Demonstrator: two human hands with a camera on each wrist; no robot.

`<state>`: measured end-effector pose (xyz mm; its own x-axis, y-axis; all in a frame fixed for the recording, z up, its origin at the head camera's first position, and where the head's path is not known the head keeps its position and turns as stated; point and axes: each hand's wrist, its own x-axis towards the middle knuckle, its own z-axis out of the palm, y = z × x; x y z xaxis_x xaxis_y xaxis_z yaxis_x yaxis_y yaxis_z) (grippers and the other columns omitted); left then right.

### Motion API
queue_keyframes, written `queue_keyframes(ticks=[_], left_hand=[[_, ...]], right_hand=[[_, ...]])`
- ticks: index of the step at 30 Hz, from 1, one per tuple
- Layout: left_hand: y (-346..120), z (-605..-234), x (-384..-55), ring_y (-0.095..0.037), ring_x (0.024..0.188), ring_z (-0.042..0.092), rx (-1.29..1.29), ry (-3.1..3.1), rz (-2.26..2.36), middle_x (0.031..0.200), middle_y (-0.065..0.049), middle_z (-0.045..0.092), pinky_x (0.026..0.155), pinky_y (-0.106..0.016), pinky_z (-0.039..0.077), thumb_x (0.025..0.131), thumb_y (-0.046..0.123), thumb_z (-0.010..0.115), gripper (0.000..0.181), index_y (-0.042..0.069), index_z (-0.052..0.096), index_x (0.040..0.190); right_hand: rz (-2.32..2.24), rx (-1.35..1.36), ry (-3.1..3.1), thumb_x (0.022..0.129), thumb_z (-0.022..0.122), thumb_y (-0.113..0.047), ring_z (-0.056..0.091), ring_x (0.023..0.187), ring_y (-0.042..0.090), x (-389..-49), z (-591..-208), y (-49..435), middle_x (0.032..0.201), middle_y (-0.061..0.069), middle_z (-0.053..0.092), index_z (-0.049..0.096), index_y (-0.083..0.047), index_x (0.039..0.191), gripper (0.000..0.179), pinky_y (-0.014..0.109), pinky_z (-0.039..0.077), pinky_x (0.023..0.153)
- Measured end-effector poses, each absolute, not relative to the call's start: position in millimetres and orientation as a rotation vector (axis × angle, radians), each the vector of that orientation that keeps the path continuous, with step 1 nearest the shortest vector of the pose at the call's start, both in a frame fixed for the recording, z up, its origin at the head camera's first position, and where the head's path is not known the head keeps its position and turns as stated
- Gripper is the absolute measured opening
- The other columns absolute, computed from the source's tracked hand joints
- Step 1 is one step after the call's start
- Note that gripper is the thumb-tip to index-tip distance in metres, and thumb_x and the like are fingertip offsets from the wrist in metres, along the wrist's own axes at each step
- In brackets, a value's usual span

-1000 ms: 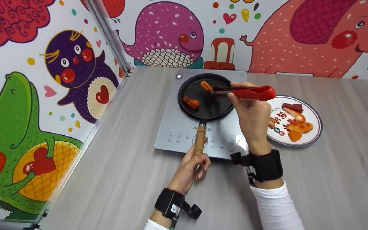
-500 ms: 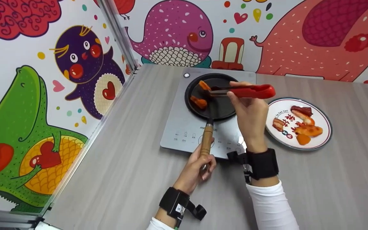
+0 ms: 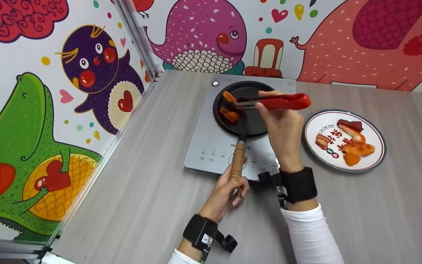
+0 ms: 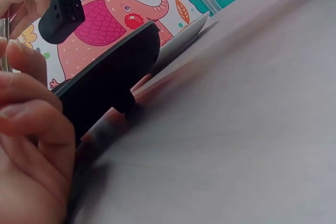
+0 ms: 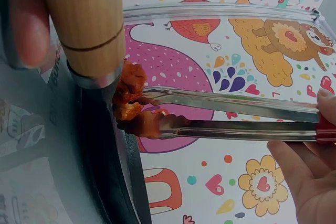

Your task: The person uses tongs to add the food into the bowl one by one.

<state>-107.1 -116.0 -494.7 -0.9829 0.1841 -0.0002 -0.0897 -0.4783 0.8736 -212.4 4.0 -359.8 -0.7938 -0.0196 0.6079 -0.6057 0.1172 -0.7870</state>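
Observation:
In the head view my left hand (image 3: 222,194) grips the wooden handle (image 3: 238,159) of a small black frying pan (image 3: 256,119). My right hand (image 3: 286,135) holds red-handled tongs (image 3: 288,102) low over the pan, pointing left. Two orange-brown food pieces lie in the pan's left half, a lower piece (image 3: 229,116) and an upper piece (image 3: 229,96). The metal tips of the tongs are at the upper piece. In the right wrist view the tips meet reddish-brown food (image 5: 130,90); whether they clamp it I cannot tell.
Under the pan is a silver induction cooktop (image 3: 203,148). A white plate (image 3: 321,120) to the right bears several food pieces, among them a shrimp (image 3: 354,135) and an orange piece (image 3: 359,149). Illustrated wall panels (image 3: 203,29) stand behind and at the left.
The tongs have moved left across the pan, and the upper piece has shifted left, nearer the rim and the lower piece. The left hand keeps its grip. The head view has shifted slightly.

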Motion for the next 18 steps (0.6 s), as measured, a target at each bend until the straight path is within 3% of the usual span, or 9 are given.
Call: queue_keyframes(ticks=[18], left_hand=[[-115.3,-494.0,-106.6,-0.01,0.05,0.039,0.144,1.51,2.577,0.064,-0.004,0.048,0.034,-0.018,0.026,0.082,0.014,0.049,0.06,0.015,0.03,0.138]], right_hand=[[1.696,0.604,-1.908,0.078,0.066,-0.005,0.059,0.091,0.013,-213.7,-357.3,6.7,0.101,0.006,0.064,0.061,0.002,0.105,0.029,0.028,0.048,0.082]])
